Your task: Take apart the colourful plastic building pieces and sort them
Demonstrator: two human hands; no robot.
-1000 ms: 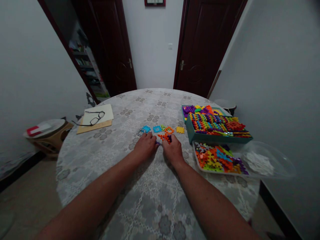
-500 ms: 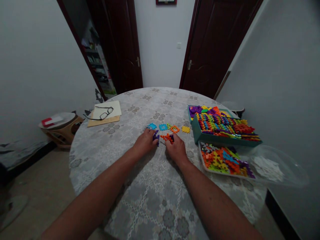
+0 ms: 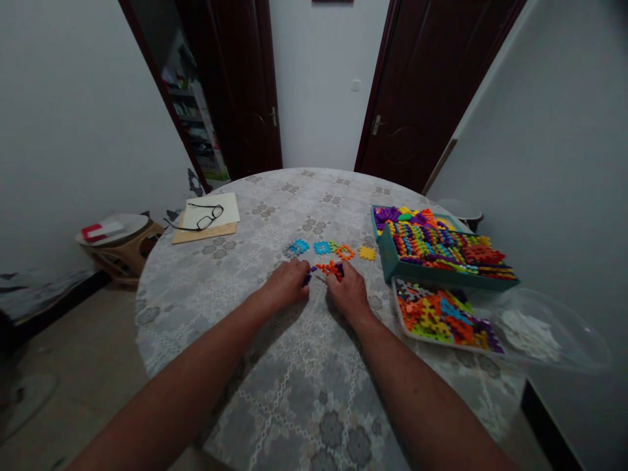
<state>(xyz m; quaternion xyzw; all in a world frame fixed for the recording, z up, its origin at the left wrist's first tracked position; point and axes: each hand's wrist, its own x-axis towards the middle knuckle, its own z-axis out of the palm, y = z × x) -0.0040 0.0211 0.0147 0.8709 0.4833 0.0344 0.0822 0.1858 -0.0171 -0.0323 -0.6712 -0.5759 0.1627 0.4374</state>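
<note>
Over the middle of the table, my left hand (image 3: 288,282) is closed on a purple building piece (image 3: 307,278), mostly covered by the fingers. A short gap to the right, my right hand (image 3: 347,288) grips an orange building piece (image 3: 328,269), with some purple plastic showing at the fingers. Just beyond both hands lie a blue building piece (image 3: 298,246) with grey beside it, another blue square piece (image 3: 322,248), an orange square frame (image 3: 345,252) touching a small green piece, and a yellow square piece (image 3: 367,253).
To the right stand a teal box (image 3: 392,261) packed with colourful pieces and a clear plastic tray (image 3: 400,320) of loose pieces. A clear lid (image 3: 579,333) holds white strips. Glasses (image 3: 205,222) rest on papers (image 3: 228,206) at the left of the round table (image 3: 294,196).
My left hand has turned over the purple piece, so less of it shows. My right hand keeps its hold on the orange piece. The view has shifted slightly.
</note>
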